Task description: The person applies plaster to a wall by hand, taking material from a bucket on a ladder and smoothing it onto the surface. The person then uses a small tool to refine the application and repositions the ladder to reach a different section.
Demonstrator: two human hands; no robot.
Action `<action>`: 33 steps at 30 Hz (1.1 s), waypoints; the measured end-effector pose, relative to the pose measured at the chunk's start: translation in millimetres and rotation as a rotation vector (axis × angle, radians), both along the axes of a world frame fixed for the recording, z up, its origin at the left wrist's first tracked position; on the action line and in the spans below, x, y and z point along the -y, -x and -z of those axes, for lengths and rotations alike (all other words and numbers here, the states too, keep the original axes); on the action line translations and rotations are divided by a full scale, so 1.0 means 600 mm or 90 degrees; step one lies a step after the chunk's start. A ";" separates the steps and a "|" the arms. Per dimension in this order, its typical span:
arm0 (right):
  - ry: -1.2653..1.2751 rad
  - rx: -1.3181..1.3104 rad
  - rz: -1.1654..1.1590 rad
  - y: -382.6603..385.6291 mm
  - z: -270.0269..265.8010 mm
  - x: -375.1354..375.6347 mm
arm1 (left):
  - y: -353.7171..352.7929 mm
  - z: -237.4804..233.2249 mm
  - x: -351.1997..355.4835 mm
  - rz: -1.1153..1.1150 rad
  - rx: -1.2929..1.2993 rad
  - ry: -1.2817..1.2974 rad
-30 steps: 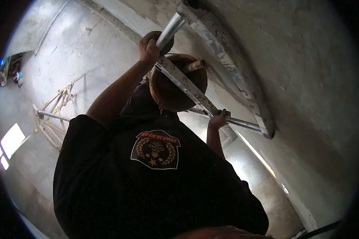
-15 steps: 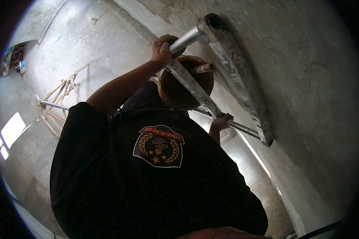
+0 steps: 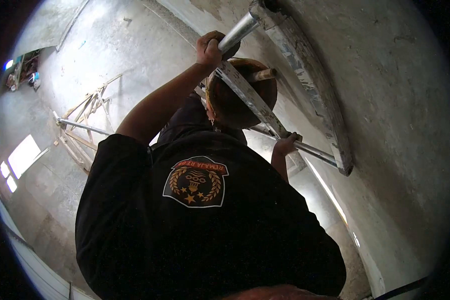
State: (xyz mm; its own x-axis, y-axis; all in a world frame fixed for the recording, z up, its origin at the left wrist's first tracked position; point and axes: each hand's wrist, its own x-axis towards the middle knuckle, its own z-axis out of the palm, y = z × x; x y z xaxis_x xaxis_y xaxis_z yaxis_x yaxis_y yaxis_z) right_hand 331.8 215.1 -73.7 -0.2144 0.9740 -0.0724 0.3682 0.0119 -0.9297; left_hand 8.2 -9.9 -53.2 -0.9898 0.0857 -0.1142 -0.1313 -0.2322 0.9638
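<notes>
My left hand point(image 3: 209, 49) is closed around a silver metal tube point(image 3: 239, 33) near the top of the view. Lower and to the right, my right hand point(image 3: 286, 144) is wrapped round another tube point(image 3: 316, 156). Both tubes run into a thick, plaster-crusted bar point(image 3: 312, 87) at the right. A second crusted bar point(image 3: 250, 98) slants between my hands. Behind it lies a round, dark basin point(image 3: 227, 102), partly hidden, with a wooden stick point(image 3: 262, 75) across its edge.
A rough grey wall point(image 3: 395, 130) rises close on the right. On the floor point(image 3: 150, 30) at the left stand wooden poles point(image 3: 92, 102) and a metal bar point(image 3: 85, 127). Farther left are bright openings point(image 3: 24, 156) and a cluttered corner point(image 3: 25, 72).
In the view, both hands and the gripped frame have shifted slightly up and right. The basin and the floor items have also shifted rightward. Both hands keep their hold.
</notes>
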 end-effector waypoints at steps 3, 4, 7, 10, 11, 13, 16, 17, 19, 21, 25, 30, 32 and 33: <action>-0.003 -0.072 0.009 0.007 0.000 0.005 | -0.003 -0.015 0.001 -0.003 -0.019 0.070; -0.002 -0.071 0.012 0.006 0.001 0.005 | -0.001 -0.009 0.002 0.000 -0.019 0.071; -0.057 -0.024 -0.025 0.001 0.003 0.005 | 0.002 -0.007 0.002 0.009 -0.020 0.052; -0.098 0.051 -0.057 -0.013 0.016 -0.006 | 0.004 -0.004 0.003 0.008 -0.053 0.143; -0.098 0.051 -0.056 -0.019 0.022 -0.010 | 0.005 0.013 0.003 0.015 -0.027 0.130; -0.143 0.102 -0.098 -0.022 0.027 -0.011 | 0.009 0.006 0.004 0.026 -0.002 0.116; 0.033 -0.078 0.009 -0.010 0.014 -0.002 | 0.001 -0.015 0.005 0.038 -0.025 0.163; 0.032 -0.077 0.009 -0.004 0.006 0.000 | -0.002 -0.023 0.005 0.033 -0.013 0.126; 0.056 -0.131 -0.018 -0.006 0.002 0.004 | 0.000 -0.036 0.005 0.028 0.004 0.091; 0.062 -0.132 0.008 -0.003 -0.002 0.007 | -0.001 -0.046 0.006 0.027 -0.035 0.199; 0.016 -0.027 0.019 -0.007 -0.002 0.004 | 0.004 0.006 -0.004 0.006 -0.020 0.054; -0.105 0.066 -0.029 -0.011 0.007 -0.001 | -0.007 -0.047 -0.001 0.007 0.026 0.092; -0.074 0.061 -0.006 -0.010 0.010 0.000 | -0.001 -0.064 -0.007 0.006 -0.061 0.193; -0.026 -0.045 0.005 -0.002 0.004 0.004 | 0.003 -0.073 -0.009 -0.004 -0.110 0.201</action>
